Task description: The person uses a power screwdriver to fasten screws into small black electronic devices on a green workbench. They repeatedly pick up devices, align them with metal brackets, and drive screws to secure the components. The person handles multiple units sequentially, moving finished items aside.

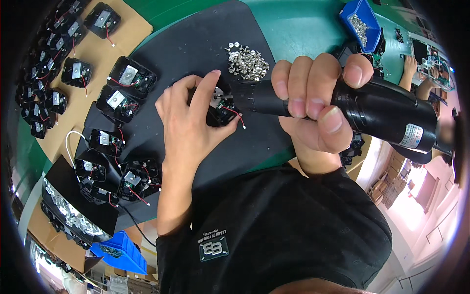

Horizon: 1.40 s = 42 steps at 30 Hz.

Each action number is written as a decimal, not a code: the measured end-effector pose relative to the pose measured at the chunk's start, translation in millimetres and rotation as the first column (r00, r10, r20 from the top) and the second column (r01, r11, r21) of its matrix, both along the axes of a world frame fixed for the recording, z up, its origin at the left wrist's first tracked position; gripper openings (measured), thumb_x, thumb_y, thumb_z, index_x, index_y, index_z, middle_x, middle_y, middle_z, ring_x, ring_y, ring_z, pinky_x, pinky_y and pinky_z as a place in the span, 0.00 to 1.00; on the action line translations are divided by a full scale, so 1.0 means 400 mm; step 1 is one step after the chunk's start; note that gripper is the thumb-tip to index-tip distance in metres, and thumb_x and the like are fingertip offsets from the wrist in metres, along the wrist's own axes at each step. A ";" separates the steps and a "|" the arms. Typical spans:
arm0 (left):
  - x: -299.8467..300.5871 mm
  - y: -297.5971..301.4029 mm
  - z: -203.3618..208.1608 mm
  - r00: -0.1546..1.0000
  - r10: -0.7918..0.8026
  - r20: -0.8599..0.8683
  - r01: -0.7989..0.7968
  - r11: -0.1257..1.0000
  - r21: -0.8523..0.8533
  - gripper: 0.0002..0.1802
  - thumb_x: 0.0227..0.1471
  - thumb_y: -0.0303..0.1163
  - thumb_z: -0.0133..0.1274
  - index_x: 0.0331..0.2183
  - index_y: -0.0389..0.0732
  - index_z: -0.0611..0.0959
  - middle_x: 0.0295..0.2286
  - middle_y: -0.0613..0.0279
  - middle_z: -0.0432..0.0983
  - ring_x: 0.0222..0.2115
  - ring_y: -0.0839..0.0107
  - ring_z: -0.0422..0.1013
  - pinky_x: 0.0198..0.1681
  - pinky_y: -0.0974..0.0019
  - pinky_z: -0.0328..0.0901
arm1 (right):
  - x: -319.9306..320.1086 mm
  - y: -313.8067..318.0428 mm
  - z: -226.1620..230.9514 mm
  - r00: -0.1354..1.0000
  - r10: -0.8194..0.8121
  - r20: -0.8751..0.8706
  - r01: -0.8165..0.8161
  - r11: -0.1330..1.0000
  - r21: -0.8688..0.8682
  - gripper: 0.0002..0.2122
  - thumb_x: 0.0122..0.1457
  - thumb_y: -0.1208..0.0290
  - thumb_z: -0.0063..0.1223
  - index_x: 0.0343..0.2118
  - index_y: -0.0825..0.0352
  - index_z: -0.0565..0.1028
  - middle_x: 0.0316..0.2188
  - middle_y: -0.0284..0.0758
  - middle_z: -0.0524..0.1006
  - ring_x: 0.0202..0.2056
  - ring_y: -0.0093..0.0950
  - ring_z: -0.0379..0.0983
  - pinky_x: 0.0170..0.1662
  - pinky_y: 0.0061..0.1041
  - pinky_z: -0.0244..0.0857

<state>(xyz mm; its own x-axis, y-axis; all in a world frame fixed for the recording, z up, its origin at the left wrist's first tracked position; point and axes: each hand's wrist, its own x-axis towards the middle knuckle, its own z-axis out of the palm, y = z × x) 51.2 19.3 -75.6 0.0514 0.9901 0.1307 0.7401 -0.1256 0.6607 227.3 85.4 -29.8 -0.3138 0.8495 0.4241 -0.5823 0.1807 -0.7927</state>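
Note:
My right hand [316, 103] is wrapped round a black electric screwdriver [391, 115], which lies nearly level and points left. Its nose end reaches a small black plastic housing [226, 116]. That housing sits in the curve of my left hand [188, 117], between thumb and fingers, on the dark mat. Inside it show a round metal piece, a bit of green circuit board and a red wire with a white plug. The screwdriver's nose and my fingers hide part of the housing, so the contact at the tip cannot be seen.
Just beyond lies a pile of shiny round-headed metal parts [248, 64] on the dark mat [205, 41]. Several similar housings [131, 76] stand at left, more on cardboard [129, 27]. Blue bins [361, 27] hold small metal parts. A co-worker's hand [410, 65] is at far right.

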 end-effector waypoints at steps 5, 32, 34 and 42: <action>0.000 0.003 -0.002 1.000 -0.010 -0.027 0.011 1.000 0.001 0.44 0.20 0.36 0.70 0.48 0.46 0.78 0.40 0.59 0.71 0.42 0.60 0.67 0.47 0.58 0.58 | 0.000 -0.001 0.006 0.997 0.019 0.075 -0.018 1.000 -0.007 0.16 0.57 0.72 0.54 0.45 0.51 0.63 0.26 0.24 0.66 0.26 0.20 0.63 0.36 0.27 0.56; -0.031 -0.102 0.145 0.792 -0.006 -0.610 -0.124 0.978 -0.170 0.47 0.35 0.32 0.66 0.58 0.39 0.66 0.55 0.51 0.61 0.54 0.48 0.59 0.57 0.49 0.56 | 0.312 -0.121 0.108 1.000 -0.016 -0.014 0.019 0.962 0.271 0.16 0.53 0.77 0.60 0.43 0.53 0.69 0.25 0.25 0.75 0.27 0.18 0.74 0.32 0.20 0.68; -0.038 -0.114 0.162 0.732 -0.048 -0.679 -0.135 0.968 -0.214 0.48 0.35 0.31 0.66 0.59 0.40 0.65 0.57 0.51 0.58 0.55 0.48 0.58 0.58 0.49 0.56 | 0.366 -0.142 0.099 0.995 -0.102 0.020 0.093 0.959 0.266 0.16 0.53 0.76 0.60 0.43 0.53 0.69 0.25 0.25 0.75 0.26 0.17 0.74 0.32 0.20 0.67; 0.076 -0.039 0.276 0.721 -0.267 -0.639 0.142 0.960 -0.240 0.43 0.34 0.33 0.68 0.55 0.41 0.72 0.57 0.52 0.60 0.54 0.49 0.59 0.55 0.49 0.58 | 0.486 -0.180 0.078 0.937 -0.331 0.115 0.298 0.926 0.232 0.17 0.52 0.75 0.59 0.43 0.55 0.66 0.23 0.23 0.73 0.24 0.18 0.72 0.30 0.21 0.66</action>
